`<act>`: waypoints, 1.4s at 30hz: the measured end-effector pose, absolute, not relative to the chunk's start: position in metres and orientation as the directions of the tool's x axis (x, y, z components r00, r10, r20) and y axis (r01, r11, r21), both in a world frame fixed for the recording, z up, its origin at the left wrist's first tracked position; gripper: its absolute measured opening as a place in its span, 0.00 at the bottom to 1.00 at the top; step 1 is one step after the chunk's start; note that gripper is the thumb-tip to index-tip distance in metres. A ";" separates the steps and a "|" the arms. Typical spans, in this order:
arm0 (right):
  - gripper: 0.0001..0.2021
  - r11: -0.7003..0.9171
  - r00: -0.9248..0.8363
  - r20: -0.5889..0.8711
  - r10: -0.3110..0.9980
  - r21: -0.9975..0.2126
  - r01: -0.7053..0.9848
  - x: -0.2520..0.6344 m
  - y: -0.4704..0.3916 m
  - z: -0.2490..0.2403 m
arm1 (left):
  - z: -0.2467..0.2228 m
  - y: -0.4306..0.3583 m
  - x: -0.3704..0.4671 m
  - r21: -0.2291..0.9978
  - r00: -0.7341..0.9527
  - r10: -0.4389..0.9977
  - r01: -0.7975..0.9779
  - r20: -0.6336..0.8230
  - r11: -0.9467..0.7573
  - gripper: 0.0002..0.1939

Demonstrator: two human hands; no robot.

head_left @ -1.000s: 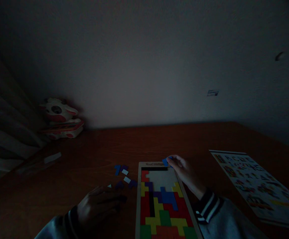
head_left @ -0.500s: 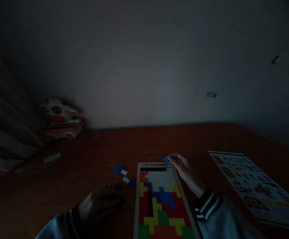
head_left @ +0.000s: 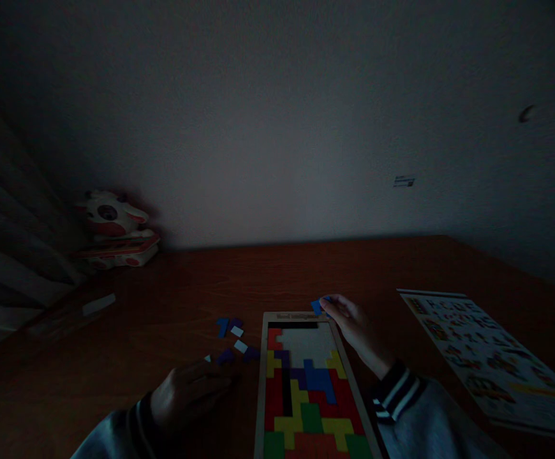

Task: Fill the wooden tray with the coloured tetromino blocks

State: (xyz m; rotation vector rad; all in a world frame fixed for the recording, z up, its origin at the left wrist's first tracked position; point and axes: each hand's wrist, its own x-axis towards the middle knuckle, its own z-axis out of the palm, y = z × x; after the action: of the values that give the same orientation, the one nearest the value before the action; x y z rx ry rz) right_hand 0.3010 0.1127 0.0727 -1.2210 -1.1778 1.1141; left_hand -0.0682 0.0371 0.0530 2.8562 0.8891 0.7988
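Note:
A wooden puzzle tray (head_left: 262,382) stands in front of me, its lower part filled with red, yellow, green, blue, purple, black and orange block pieces. Bare board (head_left: 306,344) shows in its upper part. My right hand (head_left: 349,319) pinches a blue puzzle piece (head_left: 316,307) over the tray's top right corner; the fingers cover part of the piece. Left of the tray, my left hand (head_left: 191,389) rests low at the table with fingers stretched out. Just beyond its fingertips lie loose blue (head_left: 222,326) and purple pieces (head_left: 226,356), among small white-faced ones (head_left: 240,346).
A printed sheet of colourful pattern pictures (head_left: 488,357) lies on the brown table (head_left: 201,280) to the right. At the back left sits a white and red cow-shaped toy (head_left: 115,229). A pale strip (head_left: 99,305) is near the left edge, beside a curtain (head_left: 14,236).
My left hand has drawn back slightly and its fingers have flattened, uncovering a small white-marked piece. My right hand still holds the blue piece at nearly the same spot.

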 end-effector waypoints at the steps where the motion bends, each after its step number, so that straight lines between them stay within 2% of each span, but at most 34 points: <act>1: 0.20 0.043 0.073 0.044 0.996 -0.999 0.012 0.301 0.112 0.073 | 0.052 0.037 -0.068 0.177 0.705 0.536 0.520 0.465 -0.836 0.15; 5: 0.19 0.051 0.030 0.052 0.998 -0.999 0.019 0.300 0.111 0.075 | 0.052 0.040 -0.070 0.112 0.736 0.508 0.517 0.447 -0.848 0.19; 7: 0.18 0.046 -0.006 0.046 0.999 -0.999 0.025 0.299 0.110 0.075 | 0.055 0.042 -0.070 0.117 0.744 0.500 0.505 0.443 -0.855 0.20; 12: 0.17 0.035 -0.043 0.035 0.998 -0.999 0.010 0.298 0.109 0.074 | 0.061 0.041 -0.057 0.253 0.707 0.523 0.459 0.476 -0.851 0.18; 15: 0.16 0.044 -0.036 0.044 0.998 -0.999 0.000 0.297 0.109 0.074 | 0.063 0.036 -0.045 0.346 0.612 0.603 0.496 0.511 -0.796 0.16; 18: 0.18 0.066 -0.004 0.067 0.998 -0.997 -0.039 0.297 0.109 0.076 | 0.068 0.036 -0.034 0.476 0.461 0.707 0.526 0.536 -0.704 0.14; 21: 0.21 0.071 -0.026 0.072 0.997 -0.997 -0.023 0.299 0.110 0.075 | 0.078 0.043 -0.018 0.716 0.217 0.851 0.465 0.477 -0.520 0.12; 22: 0.20 0.067 -0.050 0.067 0.996 -0.998 -0.002 0.300 0.110 0.074 | 0.081 0.047 -0.011 0.820 0.096 0.903 0.386 0.420 -0.423 0.11; 24: 0.19 0.050 -0.100 0.047 0.994 -0.998 0.029 0.302 0.110 0.073 | 0.087 0.057 0.006 0.970 -0.114 0.965 0.079 0.238 -0.230 0.12; 25: 0.18 0.036 -0.119 0.031 0.992 -0.999 0.037 0.303 0.110 0.072 | 0.090 0.063 0.015 0.982 -0.174 0.975 -0.111 0.135 -0.155 0.12; 27: 0.17 0.009 -0.158 0.001 0.988 -0.999 0.050 0.306 0.110 0.072 | 0.094 0.073 0.031 0.905 -0.210 0.976 -0.422 -0.051 -0.043 0.10; 30: 0.16 0.009 -0.195 -0.009 0.981 -0.996 0.089 0.309 0.108 0.074 | 0.097 0.085 0.045 0.766 -0.124 0.962 -0.633 -0.245 0.113 0.08; 33: 0.15 0.017 -0.183 -0.003 0.983 -0.994 0.110 0.311 0.106 0.077 | 0.096 0.091 0.047 0.647 0.053 0.938 -0.711 -0.342 0.276 0.10; 35: 0.14 -0.003 -0.185 -0.021 0.983 -0.995 0.099 0.311 0.104 0.079 | 0.093 0.092 0.045 0.611 0.160 0.931 -0.716 -0.327 0.338 0.08; 39: 0.14 -0.059 -0.253 -0.075 0.965 -0.996 0.070 0.310 0.102 0.079 | 0.089 0.088 0.044 0.663 0.218 0.942 -0.670 -0.255 0.334 0.04; 42: 0.14 -0.038 -0.260 -0.080 0.962 -0.986 0.165 0.311 0.102 0.077 | 0.090 0.084 0.048 0.697 0.230 0.946 -0.640 -0.228 0.324 0.07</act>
State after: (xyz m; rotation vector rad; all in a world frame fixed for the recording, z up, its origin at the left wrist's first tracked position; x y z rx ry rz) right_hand 0.3108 0.1023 0.0774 -1.2337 -1.5004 1.3734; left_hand 0.0476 0.0837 0.0898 0.5211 0.7040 1.1607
